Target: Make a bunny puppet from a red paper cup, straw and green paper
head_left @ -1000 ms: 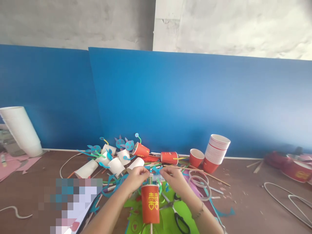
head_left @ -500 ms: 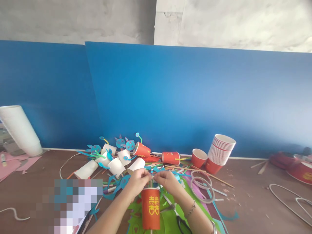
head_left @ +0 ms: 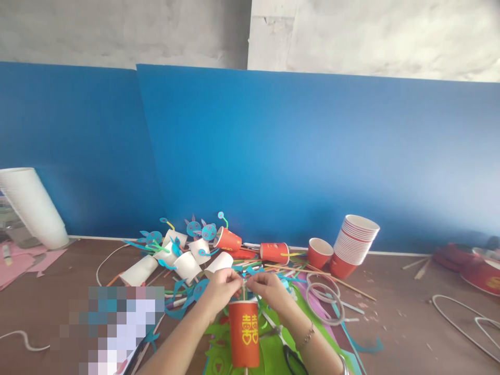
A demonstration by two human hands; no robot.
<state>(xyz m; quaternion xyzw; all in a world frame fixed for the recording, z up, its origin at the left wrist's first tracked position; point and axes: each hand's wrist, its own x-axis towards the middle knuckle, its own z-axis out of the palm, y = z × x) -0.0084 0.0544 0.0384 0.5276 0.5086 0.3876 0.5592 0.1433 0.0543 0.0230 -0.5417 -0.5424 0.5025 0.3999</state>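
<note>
A red paper cup (head_left: 244,336) with yellow double characters stands nearly upright, tilted a little, between my forearms. From its mouth rises a thin stick (head_left: 244,292), and a short end shows below the base. At the stick's top, my left hand (head_left: 224,286) pinches from the left and my right hand (head_left: 269,287) from the right, fingertips almost meeting. Whatever small piece may lie between the fingertips is too small to make out. Under the cup is green paper (head_left: 269,354), with black-handled scissors (head_left: 291,357) lying open beside my right forearm.
White cups (head_left: 139,271) with blue paper animal shapes (head_left: 209,232) lie at the back left. A stack of cups (head_left: 355,242) leans by the blue partition (head_left: 250,156). Tape rolls (head_left: 325,303) and sticks (head_left: 344,284) lie right; another white stack (head_left: 35,208) stands far left.
The cup has tilted slightly, its lower part shifting a little to the right. Both hands keep their pinch at the top of the stick.
</note>
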